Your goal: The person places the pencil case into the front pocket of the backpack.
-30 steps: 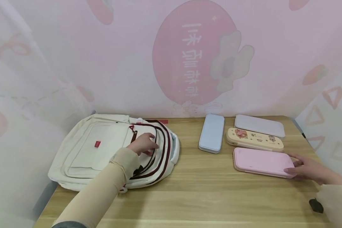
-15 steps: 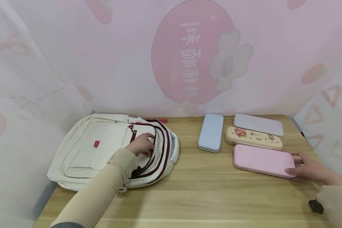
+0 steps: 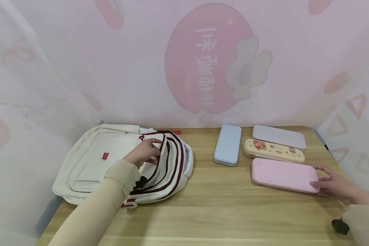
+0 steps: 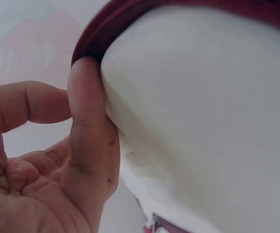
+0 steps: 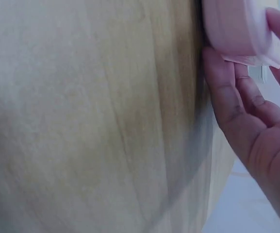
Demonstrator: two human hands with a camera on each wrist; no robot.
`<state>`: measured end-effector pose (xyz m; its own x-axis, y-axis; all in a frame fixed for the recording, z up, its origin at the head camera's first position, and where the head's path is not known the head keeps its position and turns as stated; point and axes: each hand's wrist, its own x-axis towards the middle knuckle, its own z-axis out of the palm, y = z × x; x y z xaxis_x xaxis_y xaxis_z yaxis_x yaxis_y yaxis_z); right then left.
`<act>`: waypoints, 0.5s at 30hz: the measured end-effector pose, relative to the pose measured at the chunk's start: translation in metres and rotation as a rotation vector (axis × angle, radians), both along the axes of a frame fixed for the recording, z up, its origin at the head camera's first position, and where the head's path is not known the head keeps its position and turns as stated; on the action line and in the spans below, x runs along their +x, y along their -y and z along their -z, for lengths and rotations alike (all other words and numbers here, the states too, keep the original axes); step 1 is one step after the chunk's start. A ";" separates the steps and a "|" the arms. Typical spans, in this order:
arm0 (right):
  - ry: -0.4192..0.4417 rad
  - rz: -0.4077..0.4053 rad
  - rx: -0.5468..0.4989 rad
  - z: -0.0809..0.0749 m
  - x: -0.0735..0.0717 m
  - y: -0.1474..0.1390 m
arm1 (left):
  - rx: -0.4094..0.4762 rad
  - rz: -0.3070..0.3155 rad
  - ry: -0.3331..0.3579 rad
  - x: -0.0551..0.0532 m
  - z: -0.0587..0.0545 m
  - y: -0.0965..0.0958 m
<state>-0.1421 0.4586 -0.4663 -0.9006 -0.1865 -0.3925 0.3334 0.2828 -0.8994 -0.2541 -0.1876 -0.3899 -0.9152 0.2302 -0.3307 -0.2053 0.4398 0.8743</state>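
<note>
A white backpack [image 3: 89,160] with maroon zipper trim lies on the left of the table, its front pocket gaping. At that pocket's maroon-trimmed edge [image 4: 115,24], my left hand [image 3: 144,153] holds the flap with bent fingers; the left wrist view shows a fingertip tucked under the trim. On the right, my right hand [image 3: 336,184] grips the near-right end of a pink pencil case [image 3: 283,174], thumb on its lid. In the right wrist view, the fingers [image 5: 222,82] reach beneath the end of the case.
Behind the pink case lie a cream pencil case [image 3: 273,150] with cartoon bears and a pale lavender case [image 3: 279,136]. A light blue case [image 3: 228,144] lies left of them. Pink printed curtains [image 3: 135,68] surround the wooden table [image 3: 209,218].
My left hand has drawn the pocket flap back to the left, and the pocket gapes wider. The right hand stays at the end of the pink pencil case.
</note>
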 end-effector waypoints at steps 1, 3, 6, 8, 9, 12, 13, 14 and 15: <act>0.001 0.004 -0.056 0.002 0.001 -0.002 | 0.006 -0.001 -0.007 0.000 -0.002 0.003; 0.004 -0.008 -0.180 0.007 0.003 -0.004 | 0.021 -0.001 -0.018 0.001 -0.006 0.007; 0.010 -0.041 -0.344 0.012 0.006 -0.008 | 0.033 0.004 -0.027 0.002 -0.011 0.014; 0.016 -0.053 -0.406 0.014 0.008 -0.009 | 0.035 0.011 -0.032 0.003 -0.013 0.018; 0.016 -0.058 -0.422 0.015 0.008 -0.010 | 0.036 0.011 -0.034 0.004 -0.014 0.021; 0.007 -0.050 -0.433 0.016 0.009 -0.009 | 0.037 0.014 -0.040 0.005 -0.018 0.028; 0.004 -0.042 -0.424 0.016 0.009 -0.009 | 0.041 0.016 -0.043 0.007 -0.020 0.031; 0.000 -0.036 -0.421 0.016 0.009 -0.008 | 0.045 0.018 -0.045 0.008 -0.021 0.034; -0.004 -0.029 -0.415 0.016 0.009 -0.008 | 0.050 0.019 -0.049 0.009 -0.023 0.036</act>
<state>-0.1334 0.4662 -0.4820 -0.8941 -0.3536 -0.2748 0.3265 -0.0948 -0.9404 -0.2455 -0.2241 -0.3671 -0.9251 0.2631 -0.2738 -0.1540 0.3992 0.9038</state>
